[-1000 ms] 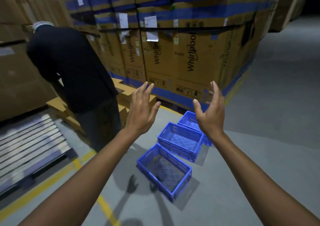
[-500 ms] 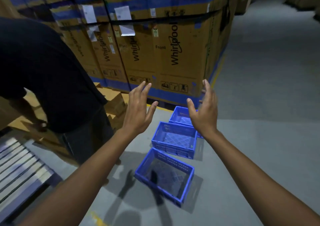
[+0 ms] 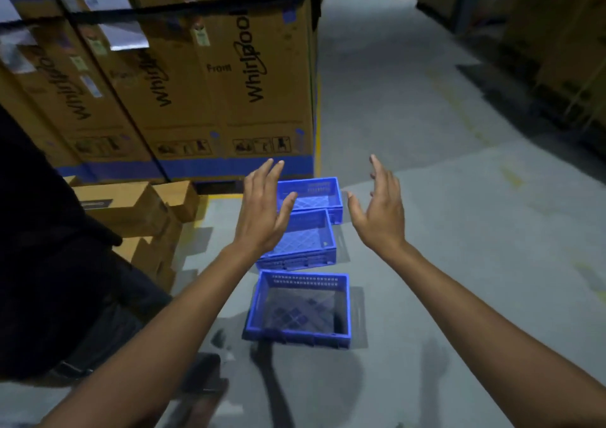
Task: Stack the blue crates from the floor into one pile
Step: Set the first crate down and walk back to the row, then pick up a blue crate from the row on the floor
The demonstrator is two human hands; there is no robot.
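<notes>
Three blue crates lie in a row on the grey floor, each separate and empty. The nearest crate is in front of me, the middle crate sits just beyond it, and the far crate is by the cartons. My left hand is stretched out above the middle crate with fingers straight, holding nothing. My right hand is raised to the right of the far two crates, fingers spread, also holding nothing. Neither hand touches a crate.
A tall wall of strapped cardboard cartons stands behind the crates. Small cardboard boxes are piled at the left. A person in dark clothes stands close on my left. Grey floor runs on to the right and ahead.
My view has swung right and closer, so the crates now line up straight ahead. Both hands have stayed raised and open, now over the far two crates. The person has shifted toward the left edge.
</notes>
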